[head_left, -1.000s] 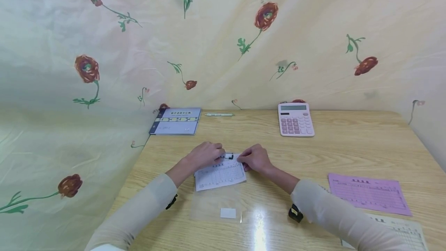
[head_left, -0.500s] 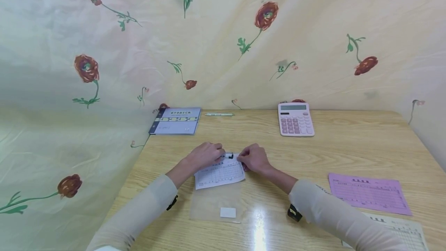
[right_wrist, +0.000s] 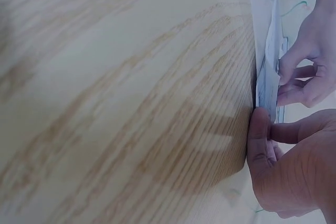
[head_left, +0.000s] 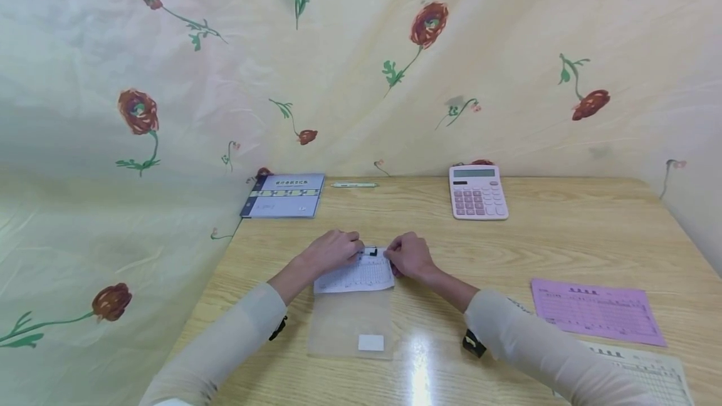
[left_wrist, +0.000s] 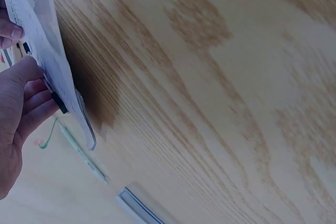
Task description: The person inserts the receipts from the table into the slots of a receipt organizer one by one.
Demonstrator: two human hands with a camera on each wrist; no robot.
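A white printed form [head_left: 352, 277] lies over the upper part of a translucent file folder [head_left: 344, 324] with a white label near its lower right corner. At the folder's top is a clip with black ends [head_left: 373, 252]. My left hand [head_left: 336, 249] holds this clip with curled fingers, its thumb over it in the left wrist view. At the upper right corner, my right hand [head_left: 413, 257] pinches the form between thumb and fingers. In the right wrist view the paper [right_wrist: 269, 85] stands edge-on between both hands. Whether the clip has the paper's edge under it is hidden.
Behind the hands lie a blue account book [head_left: 286, 196], a pen [head_left: 354, 185] and a pink calculator [head_left: 479, 193]. Toward the right are a pink printed form [head_left: 598, 312] and a pale one [head_left: 648, 368], partly under the right sleeve. A floral curtain [head_left: 361, 67] hangs behind the table.
The form's lower edge has moved up toward the clip, so more of the translucent folder shows beneath it. Both hands stay at almost the same spots.
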